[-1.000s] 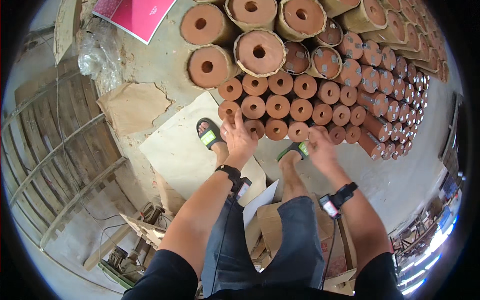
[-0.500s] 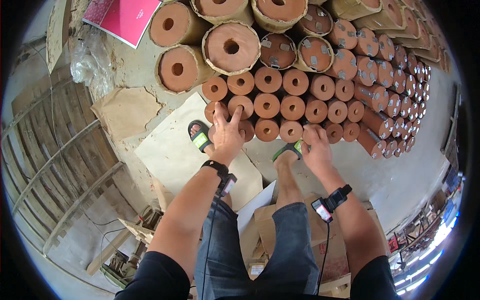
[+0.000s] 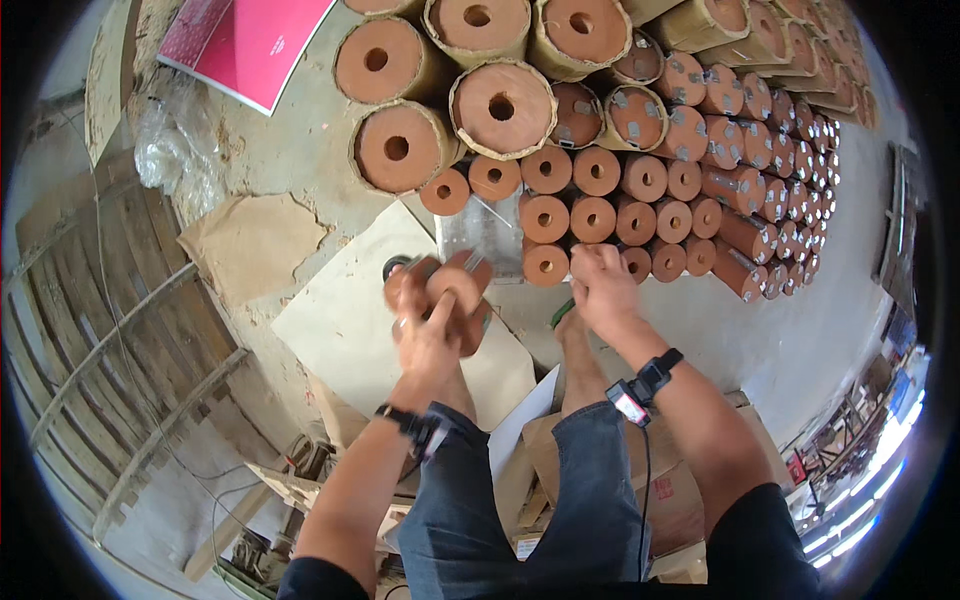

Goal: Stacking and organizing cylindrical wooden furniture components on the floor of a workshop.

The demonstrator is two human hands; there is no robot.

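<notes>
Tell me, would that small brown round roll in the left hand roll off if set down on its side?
Probably: the small brown round roll in the left hand looks cylindrical, so it could roll. It seems rigid, keeping its shape when gripped. One hand lifts it, suggesting modest weight.

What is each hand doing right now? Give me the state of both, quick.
Left hand: closed on a small brown roll, lifted off the stack.
Right hand: fingers curled at the small rolls in the front row; a grip cannot be told.
</notes>
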